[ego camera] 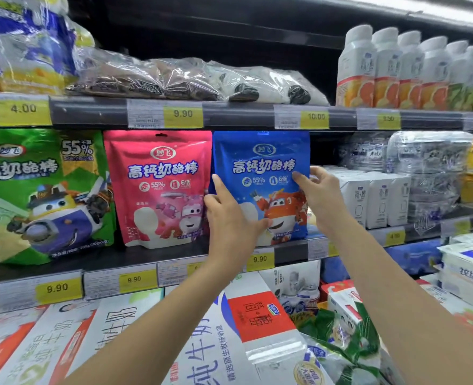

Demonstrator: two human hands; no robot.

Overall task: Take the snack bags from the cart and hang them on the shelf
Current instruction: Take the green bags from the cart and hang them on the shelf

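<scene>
Shop shelves (90, 112) with yellow price tags fill the view, milk cartons (135, 337) stacked below. A green bag (35, 195) and a pink bag (160, 187) hang beside the blue bag (260, 162). The left hand (229, 218) and right hand (321, 195) each pinch one side edge of the blue bag between thumb and fingers.

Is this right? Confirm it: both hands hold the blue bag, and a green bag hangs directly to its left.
Not quite. The head view shows both the left hand and the right hand on the blue bag, but the bag directly to its left is the pink bag. The green bag hangs further left, beyond the pink one.
</scene>
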